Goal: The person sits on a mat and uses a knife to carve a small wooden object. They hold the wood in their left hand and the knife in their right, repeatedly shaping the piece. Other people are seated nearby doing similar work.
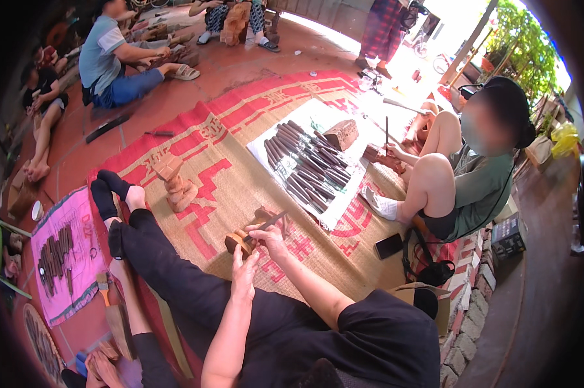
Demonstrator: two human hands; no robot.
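Currently, the right hand (pixel 270 241) is closed around a dark, slender tool (pixel 275 220) over the carved wooden workpiece (pixel 234 244), positioned at twelve o'clock from the left hand (pixel 243 276). Left fingers are partly extended; any grip cannot be confirmed. A wooden figure (pixel 177 187) stands at ten o'clock from the right hand.

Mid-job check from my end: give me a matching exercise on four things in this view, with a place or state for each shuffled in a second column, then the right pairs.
Column one
1. Phone
2. Pink cloth
3. Carved wooden figure
4. Thin dark tool

Column two
A. Standing on the patterned mat
B. In the camera wearer's right hand
C. Lying flat with its dark face up
D. Spread out toward the left edge of the view

Right pairs: 1-C, 2-D, 3-A, 4-B
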